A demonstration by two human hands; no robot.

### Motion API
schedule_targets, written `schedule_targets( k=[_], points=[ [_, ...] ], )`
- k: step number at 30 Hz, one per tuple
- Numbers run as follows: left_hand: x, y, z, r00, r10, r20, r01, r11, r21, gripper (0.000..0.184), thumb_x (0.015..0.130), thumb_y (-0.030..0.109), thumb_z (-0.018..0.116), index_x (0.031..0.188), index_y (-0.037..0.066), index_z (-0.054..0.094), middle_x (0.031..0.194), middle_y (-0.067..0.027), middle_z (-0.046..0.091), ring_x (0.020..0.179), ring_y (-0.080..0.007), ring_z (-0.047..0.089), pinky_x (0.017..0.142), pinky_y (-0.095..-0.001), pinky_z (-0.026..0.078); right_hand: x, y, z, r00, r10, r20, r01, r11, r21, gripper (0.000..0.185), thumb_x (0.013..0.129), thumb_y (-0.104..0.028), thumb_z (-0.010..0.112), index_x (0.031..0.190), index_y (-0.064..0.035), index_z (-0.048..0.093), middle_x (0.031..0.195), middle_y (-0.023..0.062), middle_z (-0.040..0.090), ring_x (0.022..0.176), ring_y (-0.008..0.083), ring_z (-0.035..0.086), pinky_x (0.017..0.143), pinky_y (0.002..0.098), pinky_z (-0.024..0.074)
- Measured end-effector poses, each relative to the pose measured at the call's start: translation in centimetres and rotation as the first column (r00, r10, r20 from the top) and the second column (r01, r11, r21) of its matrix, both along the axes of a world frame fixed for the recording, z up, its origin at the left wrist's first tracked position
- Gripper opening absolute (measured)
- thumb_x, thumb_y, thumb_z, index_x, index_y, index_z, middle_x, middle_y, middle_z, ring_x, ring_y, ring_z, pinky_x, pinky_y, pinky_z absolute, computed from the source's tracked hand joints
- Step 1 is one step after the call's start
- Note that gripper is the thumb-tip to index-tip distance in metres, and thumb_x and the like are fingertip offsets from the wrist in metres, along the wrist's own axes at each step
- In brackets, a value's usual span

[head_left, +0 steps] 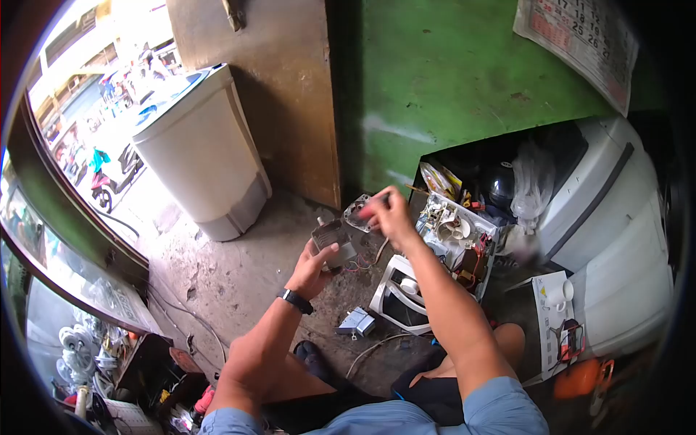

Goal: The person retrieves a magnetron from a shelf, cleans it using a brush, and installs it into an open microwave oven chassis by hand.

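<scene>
Dates in black and red fill a paper calendar [580, 51] hanging at a tilt on a green wall [435, 87], with 11, 12, 17, 18, 25 and 26 legible among its numbers; at right, a white panel [547, 341] bears a small yellow mark [542, 291] and dark print too small to read
</scene>
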State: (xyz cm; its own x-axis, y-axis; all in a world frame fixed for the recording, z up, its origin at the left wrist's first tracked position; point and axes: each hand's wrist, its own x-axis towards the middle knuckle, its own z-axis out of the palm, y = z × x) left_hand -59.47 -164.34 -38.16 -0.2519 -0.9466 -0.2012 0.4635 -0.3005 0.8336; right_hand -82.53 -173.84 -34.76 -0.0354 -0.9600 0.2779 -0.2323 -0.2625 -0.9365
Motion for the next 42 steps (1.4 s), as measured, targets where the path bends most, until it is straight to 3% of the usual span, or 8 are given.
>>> schedule_targets(
  k=[7, 11, 21, 35, 39, 40, 41, 42],
  points=[
    [0.0, 0.4, -0.3, 0.973, -0.110, -0.200, 0.099, 0.993, -0.065, 0.042, 0.098, 0.031, 0.075, 0.132, 0.011, 0.061, 0.122, -0.0027, 0.070, 0.114, -0.0203, 0.067, 0.101, -0.0489, 0.054, -0.8, 6.6, 5.7, 0.861, 0.317, 0.398, -0.369, 0.928, 0.059, 0.017, 0.105, -0.022, 0.068, 0.107, -0.0083, 0.057, 0.093, 0.0122, 0.076, 0.066, 0.0135, 0.067, 0.060, 0.0274, 0.0555],
    [0.1, -0.1, -1.3, 0.927, -0.229, -0.298, 0.197, 0.971, -0.135, 0.055, 0.096, 0.038, 0.075, 0.142, 0.012, 0.058, 0.131, -0.0062, 0.069, 0.118, -0.0216, 0.066, 0.101, -0.0469, 0.054, -2.5, 2.9, 1.0, 0.973, -0.100, 0.210, 0.117, 0.991, -0.070, 0.016, 0.105, -0.018, 0.065, 0.109, -0.0106, 0.052, 0.087, 0.0072, 0.070, 0.065, 0.0109, 0.063, 0.056, 0.0246, 0.0518],
    [-4.8, -0.2, -0.8, 0.848, -0.281, -0.449, 0.270, 0.959, -0.090, 0.078, 0.095, 0.073, 0.060, 0.150, 0.018, 0.052, 0.143, -0.0088, 0.063, 0.128, -0.0234, 0.061, 0.100, -0.0472, 0.054, -2.1, 9.1, 5.6, 0.804, 0.203, 0.558, -0.285, 0.956, 0.062, 0.025, 0.104, -0.033, 0.071, 0.111, -0.0139, 0.057, 0.095, 0.0030, 0.072, 0.073, 0.0125, 0.067, 0.066, 0.0290, 0.0552],
    [-7.4, 2.9, 4.1, 0.999, -0.006, -0.033, 0.003, 0.998, -0.070, 0.066, 0.093, 0.039, 0.082, 0.144, 0.017, 0.046, 0.141, -0.0086, 0.059, 0.133, -0.0298, 0.059, 0.100, -0.0603, 0.056, -6.3, 9.1, 12.4, 0.995, -0.033, 0.092, 0.057, 0.961, -0.272, 0.020, 0.106, -0.025, 0.066, 0.107, -0.0070, 0.057, 0.095, 0.0066, 0.072, 0.073, 0.0082, 0.063, 0.065, 0.0237, 0.0540],
    [-6.5, 1.9, 4.4, 0.996, -0.085, -0.018, 0.081, 0.986, -0.143, 0.068, 0.092, 0.031, 0.080, 0.146, 0.016, 0.042, 0.145, -0.0100, 0.055, 0.133, -0.0327, 0.058, 0.103, -0.0636, 0.054, -2.9, 8.4, 9.3, 0.928, 0.344, -0.144, -0.360, 0.927, -0.103, 0.020, 0.106, -0.022, 0.065, 0.105, -0.0042, 0.055, 0.092, 0.0100, 0.073, 0.074, 0.0144, 0.069, 0.066, 0.0297, 0.0568],
    [-6.3, 1.5, 3.9, 0.998, -0.066, -0.008, 0.065, 0.992, -0.104, 0.068, 0.092, 0.028, 0.079, 0.147, 0.016, 0.041, 0.146, -0.0096, 0.055, 0.134, -0.0322, 0.058, 0.101, -0.0632, 0.055, -3.7, 5.1, 7.0, 0.972, 0.198, -0.128, -0.206, 0.977, -0.054, 0.020, 0.106, -0.021, 0.064, 0.103, -0.0034, 0.054, 0.093, 0.0110, 0.073, 0.075, 0.0157, 0.070, 0.065, 0.0315, 0.0566],
    [-6.0, 1.5, 3.3, 0.997, -0.072, -0.015, 0.070, 0.992, -0.101, 0.068, 0.092, 0.028, 0.079, 0.147, 0.016, 0.041, 0.146, -0.0096, 0.055, 0.134, -0.0322, 0.058, 0.101, -0.0632, 0.055, -5.1, 1.4, 5.0, 0.731, -0.497, -0.467, 0.105, 0.758, -0.643, 0.019, 0.106, -0.020, 0.064, 0.103, -0.0038, 0.054, 0.089, 0.0112, 0.074, 0.071, 0.0161, 0.069, 0.064, 0.0318, 0.0553],
    [-5.6, 1.4, 2.7, 0.999, -0.051, 0.016, 0.052, 0.995, -0.084, 0.067, 0.093, 0.028, 0.078, 0.148, 0.016, 0.042, 0.145, -0.0095, 0.056, 0.133, -0.0315, 0.059, 0.100, -0.0621, 0.056, -5.4, 0.8, 5.5, 0.782, -0.507, -0.363, 0.162, 0.727, -0.667, 0.019, 0.106, -0.021, 0.064, 0.104, -0.0042, 0.054, 0.088, 0.0119, 0.074, 0.070, 0.0164, 0.069, 0.063, 0.0321, 0.0549]
  ],
)
